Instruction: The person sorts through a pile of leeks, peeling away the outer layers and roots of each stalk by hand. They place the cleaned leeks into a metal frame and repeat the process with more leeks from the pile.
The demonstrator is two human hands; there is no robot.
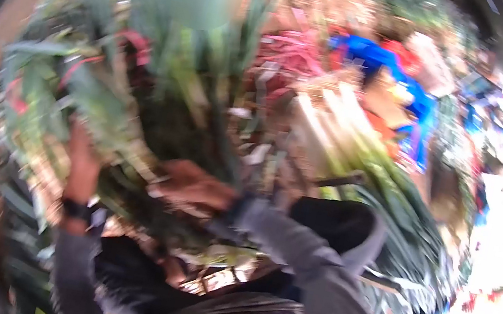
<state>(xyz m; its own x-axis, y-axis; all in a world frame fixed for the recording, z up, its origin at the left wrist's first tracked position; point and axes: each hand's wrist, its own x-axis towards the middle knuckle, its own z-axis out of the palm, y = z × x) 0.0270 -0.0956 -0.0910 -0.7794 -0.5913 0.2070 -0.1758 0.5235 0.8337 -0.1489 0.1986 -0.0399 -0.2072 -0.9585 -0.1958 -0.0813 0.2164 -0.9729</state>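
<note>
Long green leeks with pale stalks (105, 108) lie at the left, with red ties round some of the leaves. Against their left side is my left hand (84, 154), smeared by motion, a dark band at its wrist; its fingertips are lost among the leaves. My right hand (196, 186) reaches in from the right at the pale root ends of these leeks, its fingers bent round something too blurred to make out. Both forearms wear grey sleeves.
More leeks (367, 150) lie at the right, white ends up. Pink-red strips (285, 59) are heaped at the top centre. Beside them is a blue item (377, 55), with orange and red pieces. Upright leek leaves (197, 46) stand at the top.
</note>
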